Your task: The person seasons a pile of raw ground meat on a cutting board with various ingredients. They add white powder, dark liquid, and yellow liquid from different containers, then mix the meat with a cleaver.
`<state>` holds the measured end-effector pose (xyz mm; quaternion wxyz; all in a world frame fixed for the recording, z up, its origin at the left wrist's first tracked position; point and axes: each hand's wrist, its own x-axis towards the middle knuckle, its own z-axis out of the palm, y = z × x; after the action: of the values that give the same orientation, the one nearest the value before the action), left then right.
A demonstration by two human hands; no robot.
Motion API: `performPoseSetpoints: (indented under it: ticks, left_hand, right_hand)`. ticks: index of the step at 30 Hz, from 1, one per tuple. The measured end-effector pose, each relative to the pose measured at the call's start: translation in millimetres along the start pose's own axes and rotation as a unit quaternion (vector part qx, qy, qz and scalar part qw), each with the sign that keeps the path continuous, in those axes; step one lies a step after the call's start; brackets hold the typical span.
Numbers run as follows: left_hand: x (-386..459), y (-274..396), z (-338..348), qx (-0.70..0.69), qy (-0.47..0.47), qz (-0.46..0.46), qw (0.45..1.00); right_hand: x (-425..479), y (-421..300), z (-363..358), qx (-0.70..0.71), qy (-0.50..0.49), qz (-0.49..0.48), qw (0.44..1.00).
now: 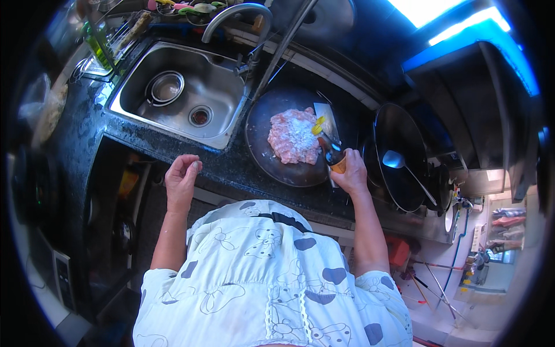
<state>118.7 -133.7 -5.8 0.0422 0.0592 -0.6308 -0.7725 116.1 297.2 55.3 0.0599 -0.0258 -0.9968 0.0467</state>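
My right hand (353,173) grips a dark bottle (330,149) with an orange label and a yellow flip cap (318,126). The bottle is tilted, its neck at the right side of a mound of minced meat (290,149). White powder (301,132) covers the middle of the meat, which lies on a round dark chopping board (264,152). Partly behind the bottle, a cleaver (323,110) rests on the board's right side. My left hand (182,178) hovers near the counter's front edge, fingers curled toward the thumb, with no object visible in it.
Left of the board is a steel sink (225,102) holding a metal bowl (167,88), under a curved faucet (236,9). To the right stands a large wok (399,139) with a spatula (401,162). A slanting metal pole (284,45) rises behind the board.
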Motion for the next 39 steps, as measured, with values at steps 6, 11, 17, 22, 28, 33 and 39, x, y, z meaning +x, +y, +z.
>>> performPoseSetpoints:
  ticks: [6,11,17,22,28,33,39]
  left_hand:
    - [-2,1,4,0.012,0.012,-0.008,1.000]
    - [-3,4,3,0.029,0.010,-0.007,1.000]
    - [-3,3,7,0.012,0.010,-0.010,1.000]
    - [-2,6,8,0.023,0.000,-0.009,1.000]
    - [0,7,11,0.003,0.001,-0.016,1.000]
    - [0,11,13,0.020,0.003,-0.012,1.000]
    - [-3,10,13,0.019,0.013,-0.014,1.000]
  right_hand:
    - [7,3,0,0.009,0.003,-0.025,1.000]
    - [3,3,-1,-0.002,-0.012,-0.027,1.000]
    - [0,7,3,-0.014,-0.023,-0.055,0.998]
    - [-1,10,8,0.017,-0.017,-0.024,0.999]
    - [7,13,7,-0.011,-0.008,-0.044,0.999]
    - [16,11,-3,-0.009,-0.034,-0.034,0.999]
    - [16,13,2,-0.008,-0.033,-0.015,0.999]
